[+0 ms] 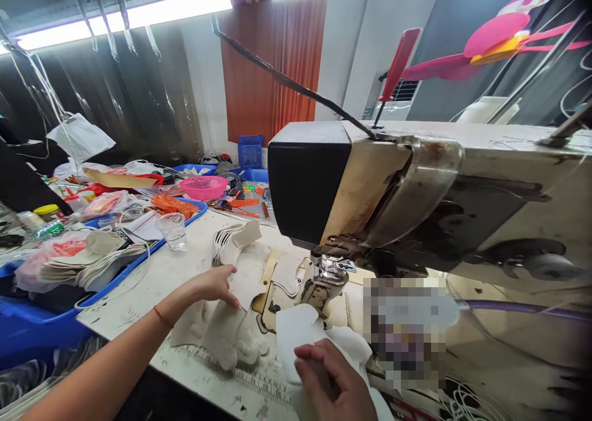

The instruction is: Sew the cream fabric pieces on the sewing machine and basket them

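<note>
Feeding looks in hand: at lower centre the right hand (335, 378) pins a white piece (300, 331) flat before the presser foot (324, 279), while the left hand (215, 284) rests open-fingered on the pile (222, 331) (centre-left), so next calls for aligning the edge.

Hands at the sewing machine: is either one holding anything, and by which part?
The right hand pinches a white fabric piece at its near edge. The left hand lies flat on the white cut pieces, pressing, no grip.
</note>
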A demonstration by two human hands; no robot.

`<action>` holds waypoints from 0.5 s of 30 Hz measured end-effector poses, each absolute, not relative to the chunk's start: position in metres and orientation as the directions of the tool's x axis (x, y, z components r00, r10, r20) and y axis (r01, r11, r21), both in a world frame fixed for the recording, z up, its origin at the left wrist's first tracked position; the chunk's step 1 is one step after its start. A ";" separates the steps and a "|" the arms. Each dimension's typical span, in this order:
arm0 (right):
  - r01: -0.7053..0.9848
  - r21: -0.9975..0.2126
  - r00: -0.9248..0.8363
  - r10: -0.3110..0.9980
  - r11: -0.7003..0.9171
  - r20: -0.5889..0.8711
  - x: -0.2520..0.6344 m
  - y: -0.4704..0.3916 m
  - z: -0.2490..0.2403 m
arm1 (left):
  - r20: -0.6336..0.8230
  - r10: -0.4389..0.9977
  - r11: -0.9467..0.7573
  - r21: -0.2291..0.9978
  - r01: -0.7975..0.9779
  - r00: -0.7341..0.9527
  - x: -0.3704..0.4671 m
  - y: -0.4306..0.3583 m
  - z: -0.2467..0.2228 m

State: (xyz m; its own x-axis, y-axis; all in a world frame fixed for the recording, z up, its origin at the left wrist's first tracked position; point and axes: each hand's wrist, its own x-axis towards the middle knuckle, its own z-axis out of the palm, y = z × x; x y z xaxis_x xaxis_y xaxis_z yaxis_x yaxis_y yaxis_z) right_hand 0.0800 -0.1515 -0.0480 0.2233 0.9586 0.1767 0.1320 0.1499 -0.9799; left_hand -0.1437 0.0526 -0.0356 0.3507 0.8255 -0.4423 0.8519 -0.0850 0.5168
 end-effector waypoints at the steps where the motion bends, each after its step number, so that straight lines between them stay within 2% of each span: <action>1: 0.132 -0.980 0.224 0.958 0.152 0.179 0.080 -0.152 -0.048 | -0.458 0.818 -0.067 0.525 0.848 0.348 -0.145 0.054 -0.037; 7: 0.131 -0.981 0.203 0.965 0.141 0.166 0.083 -0.152 -0.050 | -0.632 0.704 0.146 0.576 0.805 0.325 -0.155 0.067 -0.047; 15: 0.172 -0.978 0.200 0.968 0.118 0.152 0.084 -0.151 -0.051 | -0.662 0.656 0.272 0.655 0.705 0.363 -0.156 0.065 -0.048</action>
